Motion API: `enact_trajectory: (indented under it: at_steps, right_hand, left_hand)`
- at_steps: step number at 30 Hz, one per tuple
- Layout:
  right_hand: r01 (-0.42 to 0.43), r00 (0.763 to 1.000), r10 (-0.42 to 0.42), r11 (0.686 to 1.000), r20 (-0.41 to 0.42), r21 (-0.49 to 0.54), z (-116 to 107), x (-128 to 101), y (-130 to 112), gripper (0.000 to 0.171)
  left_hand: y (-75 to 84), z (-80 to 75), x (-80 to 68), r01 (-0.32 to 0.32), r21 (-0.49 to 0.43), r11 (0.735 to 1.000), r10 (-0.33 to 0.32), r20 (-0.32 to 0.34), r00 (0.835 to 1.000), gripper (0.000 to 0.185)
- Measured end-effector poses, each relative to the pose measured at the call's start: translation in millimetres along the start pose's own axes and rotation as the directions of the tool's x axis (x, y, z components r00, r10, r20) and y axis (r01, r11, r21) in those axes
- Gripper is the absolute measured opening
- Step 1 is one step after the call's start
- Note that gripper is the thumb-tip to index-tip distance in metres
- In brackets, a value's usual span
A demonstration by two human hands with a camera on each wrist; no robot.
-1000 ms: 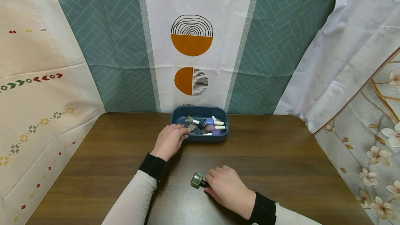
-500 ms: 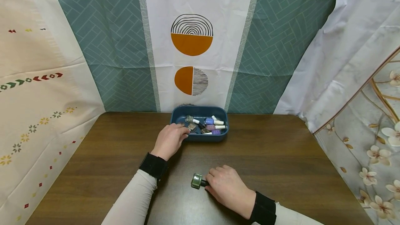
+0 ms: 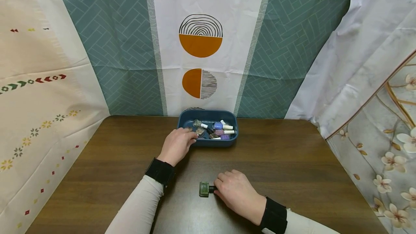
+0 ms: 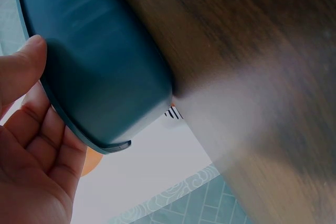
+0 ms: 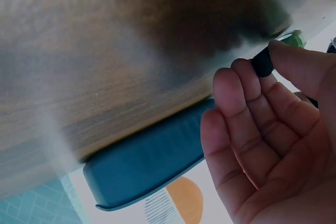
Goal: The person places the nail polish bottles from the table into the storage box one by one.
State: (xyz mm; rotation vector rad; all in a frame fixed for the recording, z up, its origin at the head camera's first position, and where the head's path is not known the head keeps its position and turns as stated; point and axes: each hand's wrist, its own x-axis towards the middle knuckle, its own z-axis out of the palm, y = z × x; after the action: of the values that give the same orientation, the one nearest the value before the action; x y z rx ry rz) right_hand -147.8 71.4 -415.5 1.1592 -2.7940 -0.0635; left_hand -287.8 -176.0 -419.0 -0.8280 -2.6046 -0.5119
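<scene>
In the head view my left hand reaches to the near left corner of a dark blue bin. The left wrist view shows its thumb on the bin's outer wall and the fingers over the rim. My right hand pinches the black cap of a green nail polish bottle between thumb and fingertips. The bottle lies on its side at the tabletop, green glass pointing left. Inside the bin lie several nail polish bottles, among them a blue one and a purple one.
The bin stands at the back edge of the brown wooden table, against a patterned cloth. Further cloths hang at the left and right sides. Bare tabletop shows between the bin and the green bottle.
The green bottle has turned slightly in my right fingers, from a small tilt to lying straight across the view. My left hand stays at the bin's rim.
</scene>
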Motion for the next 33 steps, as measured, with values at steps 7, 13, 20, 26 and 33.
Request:
enact_trajectory:
  at_steps: [7, 13, 20, 26, 33]
  right_hand:
    - [0.025, 0.999, -0.026, 0.999, -0.04, -0.038, -2, 1, 1, 0.015]
    - [0.016, 0.99, -0.025, 0.998, -0.136, -0.067, -12, 4, 8, 0.016]
    - [-0.023, 0.978, 0.007, 0.997, -0.208, -0.073, -30, 10, 24, 0.02]
    - [-0.052, 0.954, 0.023, 0.995, -0.298, -0.09, -44, 16, 42, 0.025]
    - [-0.083, 0.931, 0.031, 0.988, -0.363, -0.128, -56, 30, 67, 0.024]
  left_hand:
    - [-0.6, -0.7, -0.2, -0.009, 0.003, 1.0, 0.009, -0.002, 1.0, 0.008]
    - [-0.8, -0.7, 0.1, -0.012, 0.01, 1.0, 0.012, 0.004, 1.0, 0.008]
    - [-0.9, -1.0, 0.3, -0.011, 0.009, 1.0, 0.011, 0.004, 1.0, 0.008]
    - [-1.2, -1.5, 0.4, -0.016, -0.004, 1.0, 0.016, 0.002, 1.0, 0.009]
    - [-0.8, -1.4, 0.5, -0.012, -0.008, 1.0, 0.012, 0.012, 1.0, 0.009]
